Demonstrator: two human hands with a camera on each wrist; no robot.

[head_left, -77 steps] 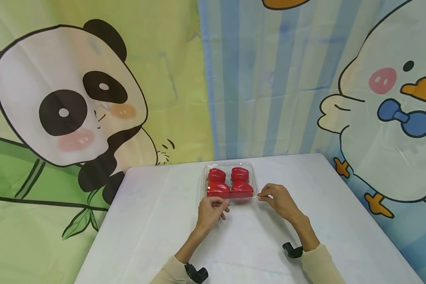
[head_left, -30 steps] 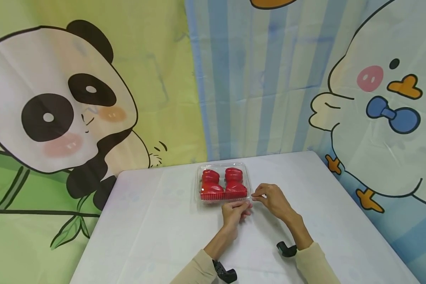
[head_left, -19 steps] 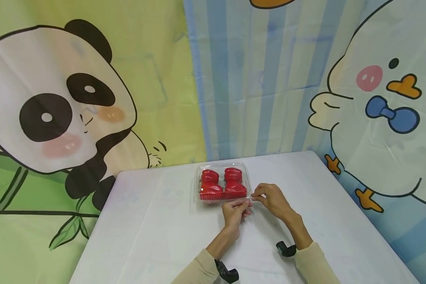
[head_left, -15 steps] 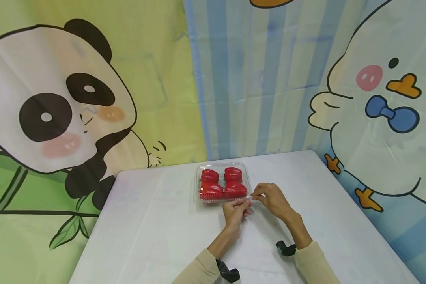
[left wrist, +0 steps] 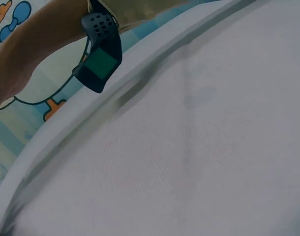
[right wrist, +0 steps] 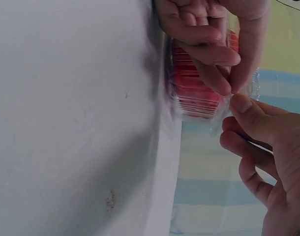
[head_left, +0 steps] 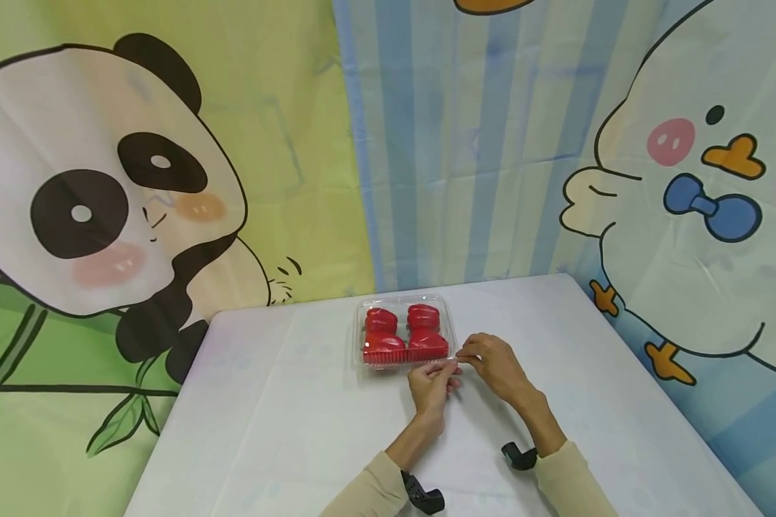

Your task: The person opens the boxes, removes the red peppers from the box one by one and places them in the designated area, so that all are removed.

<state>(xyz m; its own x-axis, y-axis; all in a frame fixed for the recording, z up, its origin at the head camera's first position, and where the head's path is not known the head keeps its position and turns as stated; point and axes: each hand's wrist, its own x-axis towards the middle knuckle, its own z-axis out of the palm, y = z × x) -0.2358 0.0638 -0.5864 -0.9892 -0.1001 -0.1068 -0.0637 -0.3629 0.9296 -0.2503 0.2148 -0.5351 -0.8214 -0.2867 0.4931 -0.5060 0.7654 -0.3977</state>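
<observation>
A clear plastic clamshell box (head_left: 452, 327) stands near the table's far edge with several red bell peppers (head_left: 424, 317) inside; its lid lies over them. At the front rim, close to the right corner, my left hand (head_left: 430, 389) pinches the plastic between thumb and forefinger. Right beside it my right hand (head_left: 496, 365) pinches the corner, the fingertips of both hands almost meeting. From the side, the right wrist view shows the left fingers (right wrist: 209, 51) and right thumb (right wrist: 243, 104) on the clear rim, partly hiding the box. The left wrist view shows neither hand's fingers.
A white cloth covers the table (head_left: 284, 431). Behind it hangs a curtain (head_left: 453, 143) printed with a panda and a chick. Black wrist devices (head_left: 519, 457) sit on both forearms.
My left hand has slid right along the box's front rim, up to my right hand, which stays at the corner. The head view has turned slightly right.
</observation>
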